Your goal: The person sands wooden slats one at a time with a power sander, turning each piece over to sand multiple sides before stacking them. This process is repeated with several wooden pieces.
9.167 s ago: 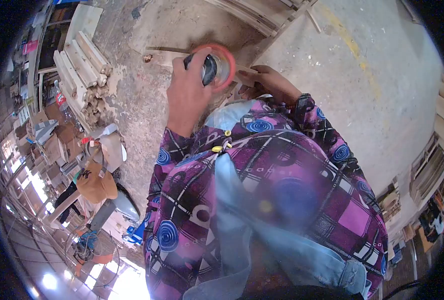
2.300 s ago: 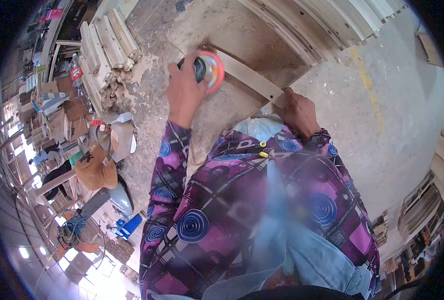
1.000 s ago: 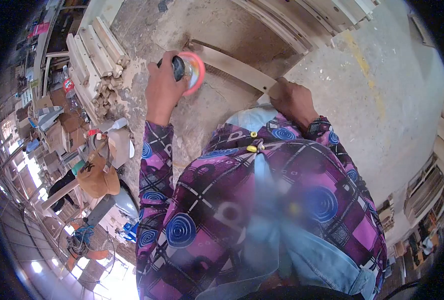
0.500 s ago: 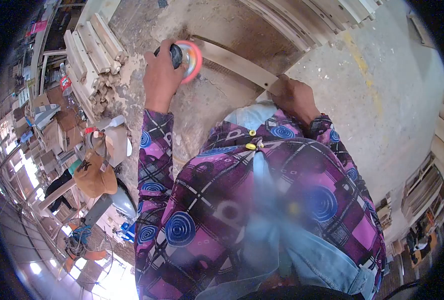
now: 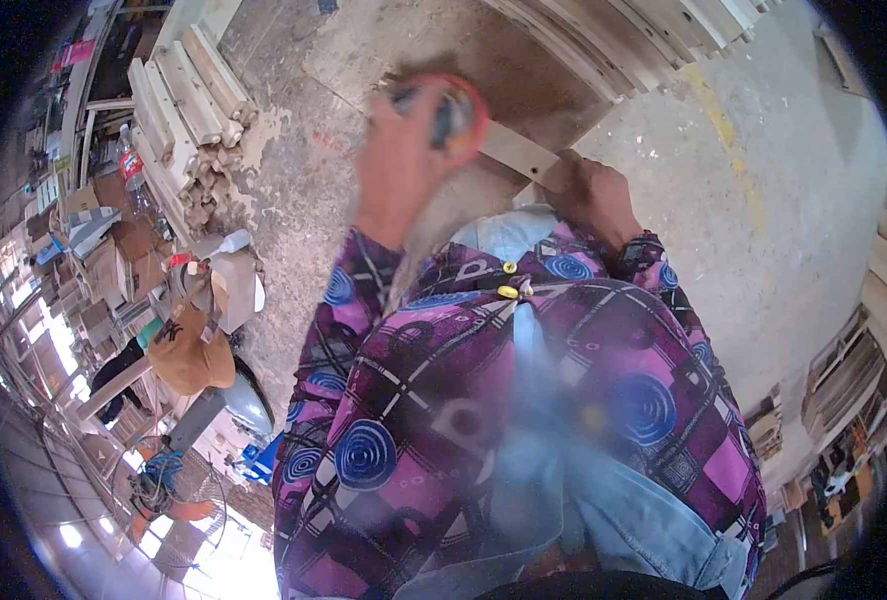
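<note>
My left hand point(image 5: 400, 165), smeared by motion, is wrapped over the black top of a round palm sander point(image 5: 472, 112) with a red rim. The sander rests over a flat strip of pale wood point(image 5: 517, 150) and covers its far-left part. At the strip's near-right end, my right hand point(image 5: 596, 198) is closed on the wood, close to a small dark hole in its face. Beneath the strip lies a brown board point(image 5: 549, 105) on the worn work surface.
Stacked wooden pieces point(image 5: 196, 95) lie at the left, beside a plastic bottle point(image 5: 132, 165) with a red label. More long strips point(image 5: 624, 40) are at the top right. A tan cap point(image 5: 192, 350) hangs at the left. Timber stacks point(image 5: 849, 385) stand at the far right.
My left hand and the sander have moved right along the wooden strip, towards my right hand. My right hand has stayed at the strip's end.
</note>
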Available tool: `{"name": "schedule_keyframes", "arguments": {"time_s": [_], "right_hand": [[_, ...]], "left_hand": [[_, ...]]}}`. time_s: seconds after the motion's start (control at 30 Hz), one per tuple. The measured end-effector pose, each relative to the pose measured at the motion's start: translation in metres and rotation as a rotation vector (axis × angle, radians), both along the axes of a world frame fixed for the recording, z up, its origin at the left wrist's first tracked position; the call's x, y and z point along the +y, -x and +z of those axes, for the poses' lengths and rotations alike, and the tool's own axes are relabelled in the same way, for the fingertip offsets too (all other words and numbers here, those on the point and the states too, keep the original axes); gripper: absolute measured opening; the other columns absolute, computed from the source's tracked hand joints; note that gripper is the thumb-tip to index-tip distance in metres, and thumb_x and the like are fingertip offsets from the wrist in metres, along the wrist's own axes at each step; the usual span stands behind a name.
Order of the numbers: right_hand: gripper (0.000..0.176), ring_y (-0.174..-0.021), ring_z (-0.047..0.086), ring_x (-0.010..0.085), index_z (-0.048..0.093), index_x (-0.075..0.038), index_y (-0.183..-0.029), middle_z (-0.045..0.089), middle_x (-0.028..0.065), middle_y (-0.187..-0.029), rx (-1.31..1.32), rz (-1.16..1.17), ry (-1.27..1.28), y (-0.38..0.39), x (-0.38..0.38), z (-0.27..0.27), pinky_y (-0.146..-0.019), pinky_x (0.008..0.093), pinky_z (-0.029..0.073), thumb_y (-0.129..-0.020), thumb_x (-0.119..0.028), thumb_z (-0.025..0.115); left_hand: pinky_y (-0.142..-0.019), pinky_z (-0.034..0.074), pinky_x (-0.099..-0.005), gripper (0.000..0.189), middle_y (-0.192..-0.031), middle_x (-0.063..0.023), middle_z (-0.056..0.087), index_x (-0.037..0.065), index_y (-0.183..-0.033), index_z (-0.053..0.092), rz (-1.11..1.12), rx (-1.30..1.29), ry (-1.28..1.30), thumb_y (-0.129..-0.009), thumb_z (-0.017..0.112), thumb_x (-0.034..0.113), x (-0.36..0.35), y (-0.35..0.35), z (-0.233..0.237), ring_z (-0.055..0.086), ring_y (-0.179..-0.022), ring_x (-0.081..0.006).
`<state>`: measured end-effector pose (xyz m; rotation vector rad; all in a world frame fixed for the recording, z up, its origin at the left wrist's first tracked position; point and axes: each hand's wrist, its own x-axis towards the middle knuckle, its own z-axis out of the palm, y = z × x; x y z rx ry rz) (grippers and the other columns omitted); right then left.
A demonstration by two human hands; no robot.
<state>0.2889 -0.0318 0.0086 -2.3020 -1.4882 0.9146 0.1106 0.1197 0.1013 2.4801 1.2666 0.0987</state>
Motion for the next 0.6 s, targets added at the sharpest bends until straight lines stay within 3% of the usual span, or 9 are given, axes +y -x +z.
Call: {"name": "schedule_keyframes", "arguments": {"time_s": [0.1,0.23,0.43,0.5,0.6], "right_hand": [[0.04,-0.083,0.065,0.0388,0.061,-0.011,-0.11,0.068,0.0187,-0.087,0.007,0.0,-0.026,0.0,-0.002,0.002,-0.073,0.0467,0.052,-0.078,-0.035,0.066],[0.036,-0.083,0.065,0.0387,0.062,-0.012,-0.105,0.068,0.018,-0.087,-0.006,0.02,-0.028,-0.003,-0.001,0.0,-0.073,0.0463,0.052,-0.078,-0.036,0.066],[0.036,-0.082,0.065,0.0389,0.062,-0.011,-0.101,0.068,0.0182,-0.086,0.013,0.022,-0.088,-0.007,-0.004,-0.004,-0.072,0.0467,0.052,-0.077,-0.038,0.067],[0.028,-0.075,0.064,0.0407,0.058,-0.009,-0.096,0.067,0.0178,-0.08,-0.025,0.055,-0.103,-0.008,-0.003,-0.001,-0.065,0.0508,0.051,-0.076,-0.027,0.063],[0.027,-0.074,0.064,0.0408,0.058,-0.009,-0.096,0.066,0.0178,-0.079,-0.012,0.055,-0.127,-0.013,-0.007,0.0,-0.064,0.0507,0.05,-0.077,-0.027,0.062]], "left_hand": [[-0.08,0.053,-0.0464,0.061,-0.113,-0.0241,0.05,0.024,-0.128,0.052,0.197,0.089,-0.135,-0.073,0.077,0.021,0.05,0.021,-0.015,0.062,-0.095,-0.0425],[-0.079,0.053,-0.0471,0.063,-0.111,-0.0245,0.05,0.024,-0.131,0.049,0.293,0.075,-0.156,-0.074,0.076,0.022,0.076,0.032,-0.018,0.062,-0.094,-0.0437],[-0.078,0.053,-0.0471,0.063,-0.112,-0.0235,0.05,0.026,-0.131,0.05,0.201,0.125,-0.194,-0.073,0.076,0.023,0.048,0.014,-0.011,0.062,-0.094,-0.0435],[-0.077,0.053,-0.0469,0.063,-0.113,-0.0231,0.05,0.027,-0.131,0.05,0.198,0.103,-0.212,-0.073,0.076,0.023,0.053,0.019,-0.016,0.062,-0.094,-0.0434],[-0.077,0.053,-0.0465,0.063,-0.113,-0.0226,0.049,0.027,-0.13,0.05,0.23,0.081,-0.217,-0.073,0.077,0.024,0.07,0.028,-0.019,0.062,-0.093,-0.043]]}}
